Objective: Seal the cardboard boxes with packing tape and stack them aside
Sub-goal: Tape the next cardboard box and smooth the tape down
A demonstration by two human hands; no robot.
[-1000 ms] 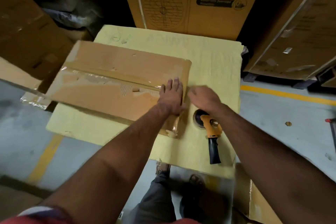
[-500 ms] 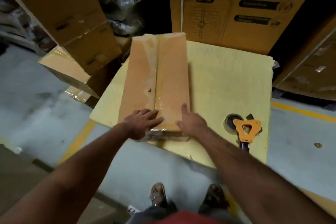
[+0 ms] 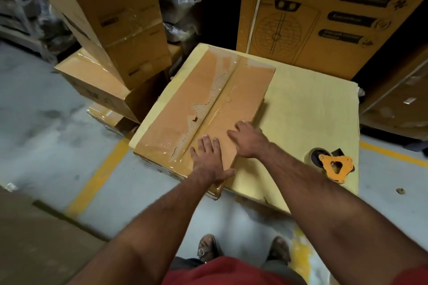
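A flat brown cardboard box (image 3: 245, 85) lies lengthwise on the left part of a yellow-covered work surface (image 3: 312, 111). Clear packing tape runs along its centre seam, where the paper skin is torn. My left hand (image 3: 209, 157) lies flat on the box's near end, fingers straight, thumb at the near right corner. My right hand (image 3: 249, 139) rests flat on the box's near right edge. An orange tape dispenser (image 3: 333, 165) lies on the yellow surface to the right, apart from both hands.
Taped cardboard boxes (image 3: 111, 37) are stacked at the left, close to the surface's left edge. A tall printed carton (image 3: 324, 14) stands behind. More cartons (image 3: 398, 99) sit at the right. Grey floor with yellow lines (image 3: 97, 173) surrounds my feet (image 3: 208, 247).
The box was turned from lying crosswise to lengthwise and now sits at a slight slant. Both hands shifted from its near end edge onto its top and right side.
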